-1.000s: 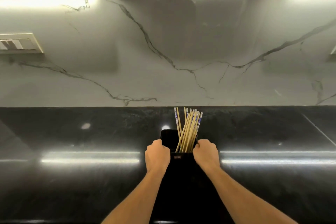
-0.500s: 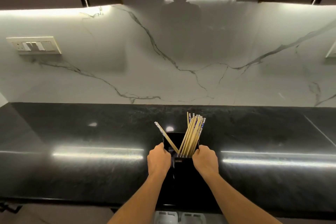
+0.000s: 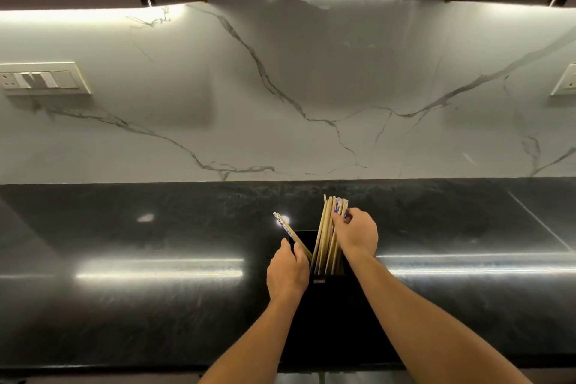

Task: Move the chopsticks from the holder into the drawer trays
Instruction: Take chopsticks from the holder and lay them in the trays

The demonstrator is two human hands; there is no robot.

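A tall black holder stands on the dark countertop near its front edge. A bundle of several bamboo chopsticks with blue-patterned tops stands in it. My right hand is closed around the upper part of this bundle. One separate chopstick leans out to the left, and my left hand pinches its lower part between thumb and fingers, beside the holder's left rim. The drawer trays are not in view.
The glossy black countertop runs left to right in front of a white marble backsplash. Switch plates sit on the wall at left and far right. Dark upper cabinets hang overhead.
Both hands left the holder's sides. My right hand rose and closed on the bundle's top. My left hand moved up onto the leaning chopstick.
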